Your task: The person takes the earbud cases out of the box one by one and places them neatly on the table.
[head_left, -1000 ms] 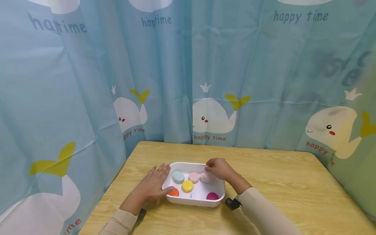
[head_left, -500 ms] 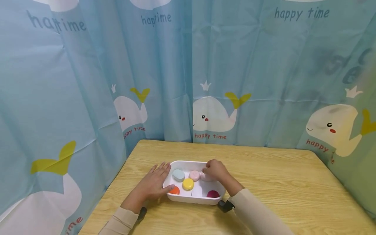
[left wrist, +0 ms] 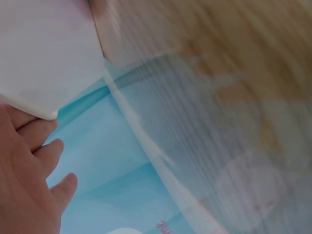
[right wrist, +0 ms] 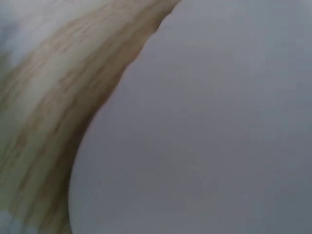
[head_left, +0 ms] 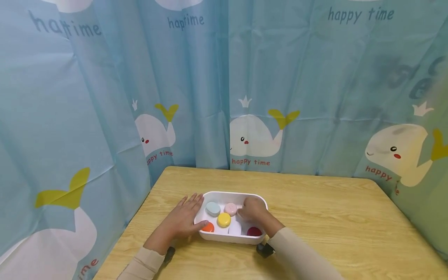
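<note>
A white tray [head_left: 231, 239] on the table holds several small domed round pieces. Inside it are a pale blue piece [head_left: 212, 209], a light pink piece [head_left: 230, 209], a yellow piece [head_left: 224, 220], an orange piece [head_left: 209, 227], a dark magenta piece [head_left: 254, 231] and a white piece [head_left: 235, 228]. My left hand [head_left: 182, 218] lies with fingers spread along the tray's left rim, thumb over the front corner by the orange piece. My right hand [head_left: 254, 210] reaches into the back right of the tray, fingers bent down. It covers the spot of a second pale pink piece, and I cannot tell whether it grips that.
The wooden table [head_left: 336, 225] extends around the tray. Behind and beside it hangs a blue curtain [head_left: 196, 85] with whale prints. A black wrist mount [head_left: 265, 250] sits under the right wrist near the tray's front right corner. The tray's wall fills most of the right wrist view.
My right hand has moved from the tray's back rim down and forward into the tray, hiding the second pale pink piece. My left hand stays on the left rim.
</note>
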Tool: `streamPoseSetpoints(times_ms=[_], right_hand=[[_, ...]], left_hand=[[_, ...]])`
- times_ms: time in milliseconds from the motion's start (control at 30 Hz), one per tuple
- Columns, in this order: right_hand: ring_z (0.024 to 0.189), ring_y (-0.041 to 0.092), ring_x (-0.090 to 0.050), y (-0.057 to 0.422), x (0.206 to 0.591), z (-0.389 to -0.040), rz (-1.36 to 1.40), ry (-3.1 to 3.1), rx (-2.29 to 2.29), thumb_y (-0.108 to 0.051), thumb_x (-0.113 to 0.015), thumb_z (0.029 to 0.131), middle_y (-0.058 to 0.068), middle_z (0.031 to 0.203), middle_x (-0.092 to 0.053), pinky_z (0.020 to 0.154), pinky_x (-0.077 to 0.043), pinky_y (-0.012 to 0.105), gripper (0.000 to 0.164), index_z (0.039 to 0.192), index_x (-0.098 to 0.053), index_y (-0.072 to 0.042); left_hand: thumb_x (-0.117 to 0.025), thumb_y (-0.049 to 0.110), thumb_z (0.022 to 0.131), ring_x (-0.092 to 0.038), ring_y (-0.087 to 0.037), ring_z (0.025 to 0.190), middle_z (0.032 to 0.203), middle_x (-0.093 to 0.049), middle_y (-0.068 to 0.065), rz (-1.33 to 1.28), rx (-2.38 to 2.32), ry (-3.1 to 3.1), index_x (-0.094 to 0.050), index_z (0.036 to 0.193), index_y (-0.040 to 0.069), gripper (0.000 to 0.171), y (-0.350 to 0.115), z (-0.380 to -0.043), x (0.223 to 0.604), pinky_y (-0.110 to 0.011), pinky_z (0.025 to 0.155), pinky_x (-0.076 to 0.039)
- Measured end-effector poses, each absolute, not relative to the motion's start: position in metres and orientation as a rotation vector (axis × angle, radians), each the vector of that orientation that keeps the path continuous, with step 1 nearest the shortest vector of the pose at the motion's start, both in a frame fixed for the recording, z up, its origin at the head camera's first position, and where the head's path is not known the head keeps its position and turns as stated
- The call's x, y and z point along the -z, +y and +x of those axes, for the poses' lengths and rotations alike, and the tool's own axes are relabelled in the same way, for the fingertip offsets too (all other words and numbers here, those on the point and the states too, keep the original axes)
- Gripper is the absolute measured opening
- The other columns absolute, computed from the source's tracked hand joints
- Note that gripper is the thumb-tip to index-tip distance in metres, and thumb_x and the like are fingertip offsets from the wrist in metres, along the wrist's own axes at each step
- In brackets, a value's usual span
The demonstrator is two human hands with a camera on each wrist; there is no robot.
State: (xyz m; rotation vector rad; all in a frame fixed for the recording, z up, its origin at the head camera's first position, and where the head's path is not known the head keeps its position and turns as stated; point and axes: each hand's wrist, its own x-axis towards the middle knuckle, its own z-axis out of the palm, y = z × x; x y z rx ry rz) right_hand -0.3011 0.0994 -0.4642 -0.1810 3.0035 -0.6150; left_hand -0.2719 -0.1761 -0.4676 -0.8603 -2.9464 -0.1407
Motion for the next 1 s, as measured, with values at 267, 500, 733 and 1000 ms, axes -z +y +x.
streamPoseSetpoints(times_ms=[267,500,733,1000], right_hand=[[0.063,0.02,-0.05,0.0959,0.4653,-0.2991,-0.11,2.947,0.634,-0.03,-0.07,0.086,0.004,0.067,-0.054,0.06,-0.042,0.033,0.026,0.075,-0.064,-0.007],[0.057,0.017,-0.05,0.1008,0.4637,-0.3014,-0.163,2.904,0.736,-0.028,-0.071,0.087,0.003,0.062,-0.054,0.051,-0.04,0.028,0.025,0.074,-0.064,-0.008],[0.059,0.016,-0.055,0.1052,0.4622,-0.3041,-0.122,2.806,0.906,-0.03,-0.072,0.088,0.004,0.069,-0.057,0.05,-0.045,0.026,0.026,0.087,-0.066,-0.004],[0.062,0.019,-0.059,0.1058,0.4593,-0.3024,-0.068,2.679,1.092,-0.031,-0.073,0.087,0.007,0.076,-0.059,0.053,-0.052,0.029,0.029,0.091,-0.066,-0.004]], left_hand=[[-0.034,0.068,0.093,-0.016,-0.025,0.146,0.158,-0.025,-0.009,-0.859,0.12,-2.949,-0.026,0.153,0.002,0.089,-0.1764,-0.2719,0.4686,-0.047,0.116,-0.011],[-0.034,0.07,0.093,-0.016,-0.025,0.146,0.158,-0.025,-0.007,-0.851,0.117,-2.95,-0.025,0.153,0.003,0.091,-0.1765,-0.2733,0.4693,-0.047,0.117,-0.011],[-0.033,0.07,0.092,-0.017,-0.025,0.146,0.158,-0.025,-0.008,-0.852,0.134,-2.944,-0.025,0.153,0.002,0.091,-0.1768,-0.2731,0.4693,-0.047,0.116,-0.011],[-0.035,0.069,0.093,-0.018,-0.026,0.146,0.158,-0.026,-0.008,-0.851,0.139,-2.947,-0.026,0.153,0.002,0.09,-0.1766,-0.2727,0.4689,-0.048,0.116,-0.012]])
